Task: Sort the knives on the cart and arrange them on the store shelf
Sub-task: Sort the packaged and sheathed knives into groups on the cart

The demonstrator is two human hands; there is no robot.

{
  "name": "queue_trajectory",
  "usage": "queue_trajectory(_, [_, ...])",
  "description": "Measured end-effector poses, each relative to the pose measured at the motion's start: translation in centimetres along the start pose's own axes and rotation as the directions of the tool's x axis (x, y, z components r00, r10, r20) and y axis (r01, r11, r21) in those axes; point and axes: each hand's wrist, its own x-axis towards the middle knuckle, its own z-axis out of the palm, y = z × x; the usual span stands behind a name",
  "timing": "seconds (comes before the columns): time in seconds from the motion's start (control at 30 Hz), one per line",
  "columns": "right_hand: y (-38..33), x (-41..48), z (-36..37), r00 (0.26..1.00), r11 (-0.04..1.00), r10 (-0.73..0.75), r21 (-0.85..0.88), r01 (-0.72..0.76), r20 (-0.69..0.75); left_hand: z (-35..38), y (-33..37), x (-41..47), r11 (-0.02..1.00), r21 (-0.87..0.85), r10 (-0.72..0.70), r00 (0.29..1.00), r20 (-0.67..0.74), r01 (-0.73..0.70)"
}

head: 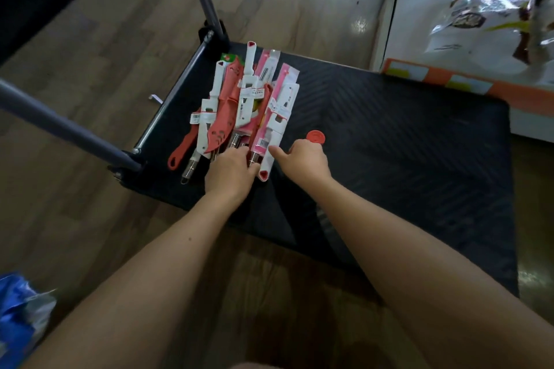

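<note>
A black cart (pixel 389 135) bears piled knives (pixel 239 108) and a red disc (pixel 315 138).

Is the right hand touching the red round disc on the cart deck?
Cannot tell. In the head view the right hand overlaps the near edge of the red round disc, hiding where they would meet, so neither contact nor a gap shows plainly.

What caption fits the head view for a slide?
Both hands, left and right, reach a pile of packaged knives on a black cart.
</note>
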Motion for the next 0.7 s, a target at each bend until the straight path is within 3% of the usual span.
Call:
queue_trajectory(0.2, [-0.4,0.9,2.3,0.999,0.983,0.037,0.179,-0.034,-0.014,1.1,0.1,1.2,0.994,0.106,0.042,0.999,-0.012,-0.041])
queue_trajectory(0.5, [2.7,1.8,-1.6,0.983,0.957,0.166,0.228,-0.180,0.080,0.2,1.1,1.7,0.994,-0.063,-0.093,0.996,-0.009,0.093])
queue_trajectory(0.7, [6.2,0.4,-7.5,0.980,0.942,0.197,0.275,-0.193,0.014,0.2,6.4,0.2,0.964,-0.228,-0.136,0.991,0.010,0.135])
